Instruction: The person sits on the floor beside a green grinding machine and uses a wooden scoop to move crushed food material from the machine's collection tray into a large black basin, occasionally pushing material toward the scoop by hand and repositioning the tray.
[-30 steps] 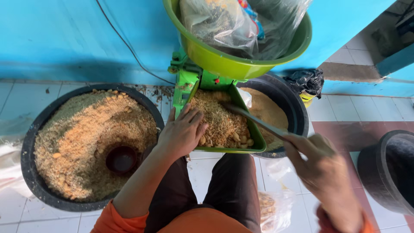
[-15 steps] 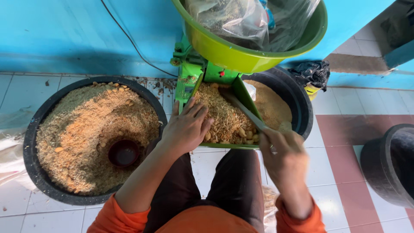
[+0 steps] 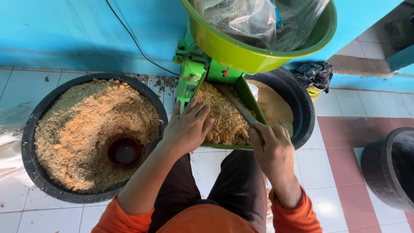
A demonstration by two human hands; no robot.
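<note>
A worker's left hand (image 3: 187, 127), fingers loosely spread, presses into crumbly brown meal (image 3: 224, 114) heaped in the green feed tray (image 3: 250, 92) of a grinding machine, while the right hand (image 3: 271, 146) closes its fingers round what appears to be a flat stick (image 3: 237, 105) laid across the heap. A black tub (image 3: 30, 129) of meal sits at the left, a small dark cup (image 3: 123, 151) sunk in it.

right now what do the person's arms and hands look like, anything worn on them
Both hands are bare: the left hand and the right hand show no gloves, and I see no rings or watch. The forearms are uncovered too. Orange sleeves are pushed up the arms, bunched in folds, plain with no markings visible.
</note>
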